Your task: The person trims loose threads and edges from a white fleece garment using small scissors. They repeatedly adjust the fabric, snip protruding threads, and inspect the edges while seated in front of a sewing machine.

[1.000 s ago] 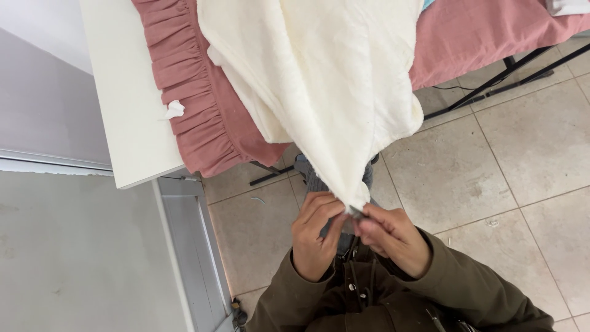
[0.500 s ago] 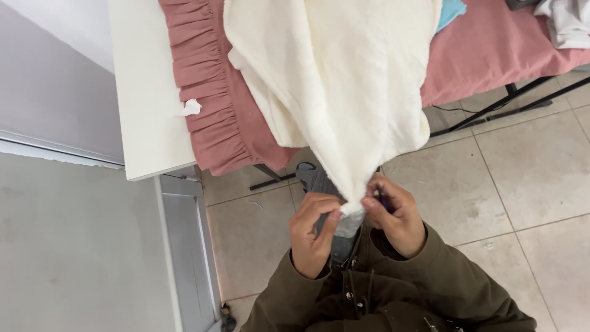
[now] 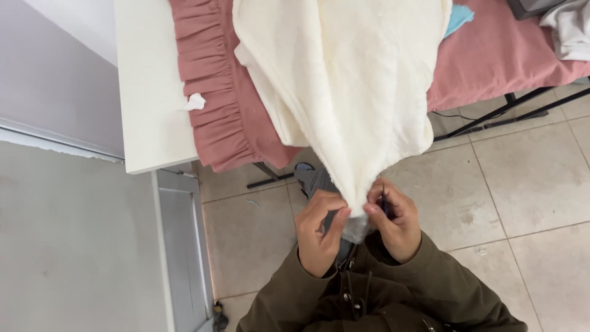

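Note:
A large cream-white cloth (image 3: pixel 344 92) hangs down off the pink-covered table (image 3: pixel 491 55) and narrows to a point at my hands. My left hand (image 3: pixel 319 230) pinches the cloth's lowest corner between thumb and fingers. My right hand (image 3: pixel 396 221) grips the same corner from the right side, and a small dark tool shows between its fingers; what kind of tool I cannot tell. Both hands are close together just above my dark olive jacket (image 3: pixel 381 295). A grey shoe (image 3: pixel 310 178) shows on the floor behind the cloth.
A white tabletop (image 3: pixel 150 92) with a scrap of white paper (image 3: pixel 195 101) stands at the left, beside a pink ruffled cover (image 3: pixel 215 92). Black table legs (image 3: pixel 485 120) cross the beige floor tiles (image 3: pixel 528 184). A white garment (image 3: pixel 568 27) and a blue cloth (image 3: pixel 458 18) lie on the table.
My hands have stayed on the cloth's corner while working it; the right hand has closed in nearer to the left. The view has shifted slightly, and the table looks further right.

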